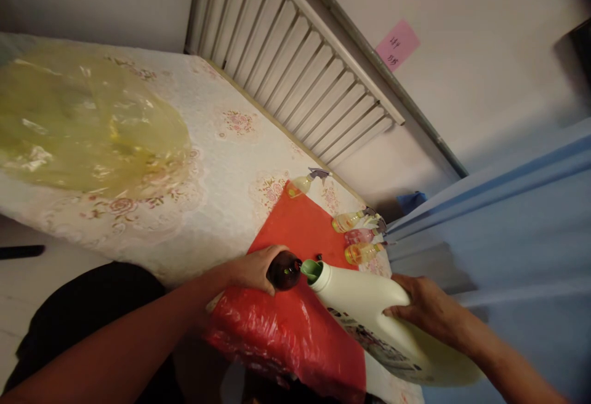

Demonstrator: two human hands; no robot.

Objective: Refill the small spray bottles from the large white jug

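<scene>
My left hand [253,271] is wrapped around a small dark brown bottle [283,272], its mouth facing right. Opposite it, my right hand [427,305] grips the handle of a large pale green jug [360,293], which is tilted with its neck toward the bottle. The green pouring spout [311,270] of the jug meets the bottle's mouth; I cannot make out any liquid flowing. Beneath both lies a red sheet [300,228] on the table. A small black piece [319,257], perhaps a cap, rests on it just beyond the spout.
A spray bottle [300,186] stands at the sheet's far corner, and several more, including a pink one [362,236], are grouped at the right. A yellow plastic bag [92,121] covers the table's left part. Behind are a radiator [295,53] and a blue curtain [517,225].
</scene>
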